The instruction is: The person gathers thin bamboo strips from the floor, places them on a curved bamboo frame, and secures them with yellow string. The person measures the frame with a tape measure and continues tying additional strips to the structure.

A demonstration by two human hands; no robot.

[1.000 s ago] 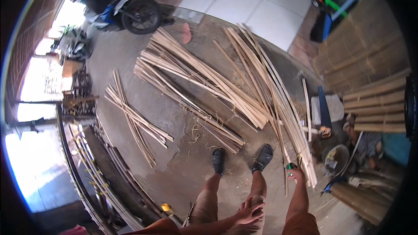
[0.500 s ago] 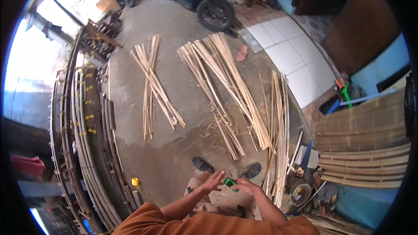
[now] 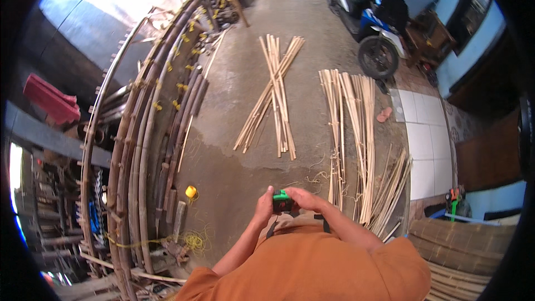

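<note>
Green and black, a small boxy handheld item (image 3: 282, 204) sits close to six o'clock of the view's centre, held up in front of the person's body above the concrete floor (image 3: 245, 181). Its bright green shell shows mostly along the twelve o'clock edge, while its dark face is turned toward the person, with faint reddish marks too small to make out.

Both hands close in on it from opposite sides. At its nine o'clock edge, the left hand (image 3: 263, 207) grips it with the thumb pointing up toward twelve; at its three o'clock edge, the right hand (image 3: 304, 199) is wrapped inward against it. The fingers behind the item are hidden. Measured from the item, the left forearm reaches in between seven and eight o'clock and the right forearm from about four, both bent toward the middle.

Straight ahead at twelve lie pale wooden strips (image 3: 275, 85) in a crossed pile. Longer strip bundles (image 3: 365, 134) lie between one and two o'clock, and a yellow object (image 3: 191, 192) is near nine.
</note>
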